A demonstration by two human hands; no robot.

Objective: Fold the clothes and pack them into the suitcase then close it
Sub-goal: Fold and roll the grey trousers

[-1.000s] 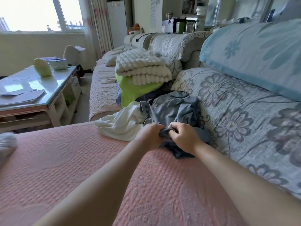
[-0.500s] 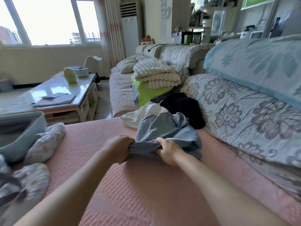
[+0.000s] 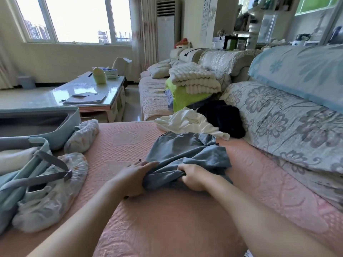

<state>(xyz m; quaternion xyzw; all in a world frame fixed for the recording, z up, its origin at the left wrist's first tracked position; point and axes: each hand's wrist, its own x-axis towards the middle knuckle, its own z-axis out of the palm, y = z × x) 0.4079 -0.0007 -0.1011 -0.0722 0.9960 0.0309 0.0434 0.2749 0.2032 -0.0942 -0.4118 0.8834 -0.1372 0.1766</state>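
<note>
The right hand (image 3: 193,178) grips the unfolded gray shirt (image 3: 185,151), the left hand (image 3: 133,175) presses it; the white top (image 3: 187,123) and black top (image 3: 222,115) wait, and the suitcase (image 3: 61,135) lies open.

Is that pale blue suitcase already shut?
No, the pale blue hard-shell suitcase lies open at the left, its grey inside exposed.
</note>
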